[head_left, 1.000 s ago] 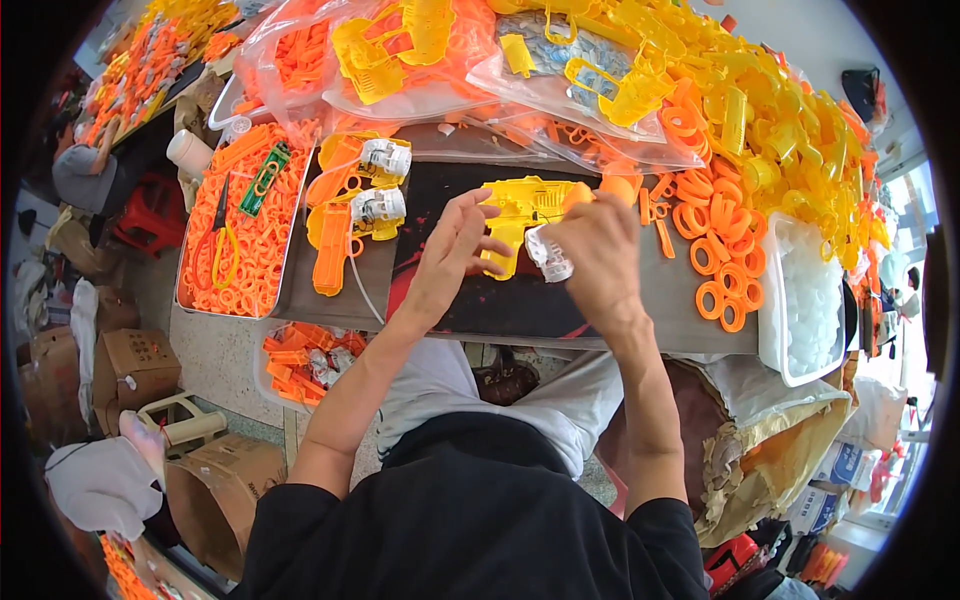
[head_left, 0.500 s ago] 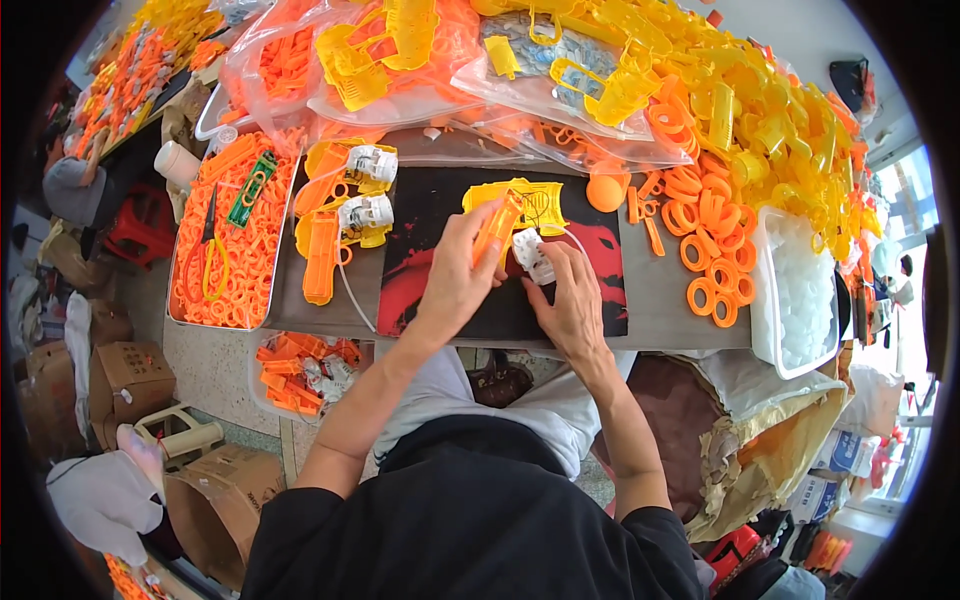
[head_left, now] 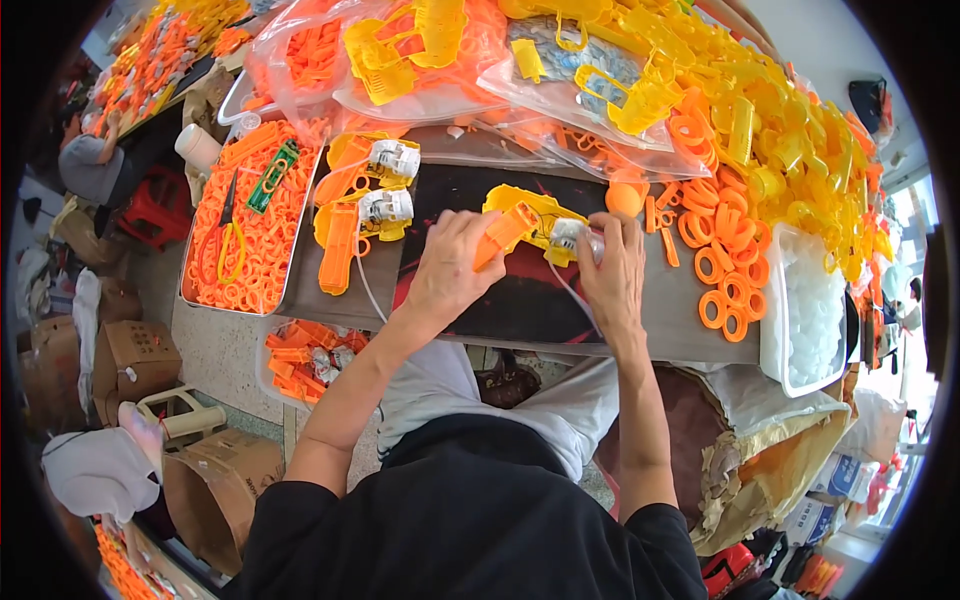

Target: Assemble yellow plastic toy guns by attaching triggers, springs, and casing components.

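Note:
On the dark mat (head_left: 470, 185) lies a yellow plastic shell half (head_left: 510, 198) with thin dark wires in it. The fingers of my left hand (head_left: 452, 265) are closed round an orange plastic handle piece (head_left: 506, 232), which overlaps the shell's near left side. A white mechanism part (head_left: 568, 236) sits at the shell's right end, pinched by my right hand (head_left: 614, 268), whose fingertips partly cover it. From this part a pale tube (head_left: 567, 285) runs toward the table's front edge. Two part-built toy guns (head_left: 341, 245), orange and yellow with white mechanisms, lie left of the mat.
A tray of small orange parts (head_left: 240, 285) at left holds scissors (head_left: 228, 225) and a green strip (head_left: 273, 178). Orange rings (head_left: 712, 308) lie at right beside a white bin (head_left: 778, 355) of translucent pieces. Yellow shells (head_left: 760, 120) and bagged parts (head_left: 400, 105) are heaped behind.
My right hand has carried the white part rightward and up to the shell's right end. My left hand has tilted the orange piece lower over the shell. The whole view has shifted slightly.

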Motion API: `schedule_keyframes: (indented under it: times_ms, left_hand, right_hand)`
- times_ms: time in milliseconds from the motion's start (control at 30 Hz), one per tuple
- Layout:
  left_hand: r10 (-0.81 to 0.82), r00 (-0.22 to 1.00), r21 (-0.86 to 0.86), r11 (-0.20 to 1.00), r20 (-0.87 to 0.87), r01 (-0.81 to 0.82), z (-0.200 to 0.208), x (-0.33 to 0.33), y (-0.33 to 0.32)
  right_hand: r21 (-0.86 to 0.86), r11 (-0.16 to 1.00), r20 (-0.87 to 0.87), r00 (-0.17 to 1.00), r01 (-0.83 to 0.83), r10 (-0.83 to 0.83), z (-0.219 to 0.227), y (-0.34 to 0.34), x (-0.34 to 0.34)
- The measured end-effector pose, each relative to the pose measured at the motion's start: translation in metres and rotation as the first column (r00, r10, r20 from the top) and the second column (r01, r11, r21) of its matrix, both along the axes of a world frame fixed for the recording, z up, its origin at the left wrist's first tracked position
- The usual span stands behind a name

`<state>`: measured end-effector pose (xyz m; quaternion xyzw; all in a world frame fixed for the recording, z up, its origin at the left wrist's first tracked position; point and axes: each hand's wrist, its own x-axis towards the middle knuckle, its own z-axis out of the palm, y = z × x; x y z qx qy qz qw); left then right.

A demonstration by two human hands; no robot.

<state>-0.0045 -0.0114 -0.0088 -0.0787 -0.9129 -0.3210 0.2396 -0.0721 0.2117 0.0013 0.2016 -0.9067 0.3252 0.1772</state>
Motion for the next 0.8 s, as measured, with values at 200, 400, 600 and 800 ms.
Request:
schedule_keyframes:
  times_ms: [200, 400, 600, 800]
  left_hand:
    - [0.089, 0.995, 0.016, 0.996, -0.053, -0.088, -0.02, -0.004, 0.002]
    - [0.112, 0.993, 0.101, 0.989, -0.046, -0.107, -0.027, -0.003, 0.021]
    - [0.165, 0.986, 0.265, 0.952, -0.026, -0.152, -0.034, 0.002, 0.031]
    - [0.221, 0.975, 0.23, 0.95, -0.013, -0.212, -0.033, -0.003, 0.038]
  right_hand:
    - [0.059, 0.993, -0.104, 0.989, -0.102, 0.108, 0.003, -0.034, -0.009]
    - [-0.006, 0.989, 0.037, 0.988, -0.147, 0.147, -0.011, -0.037, -0.038]
    - [0.137, 0.989, -0.024, 0.997, -0.063, 0.067, -0.015, -0.054, -0.035]
    - [0.032, 0.988, -0.092, 0.984, -0.15, 0.152, -0.002, -0.041, -0.022]
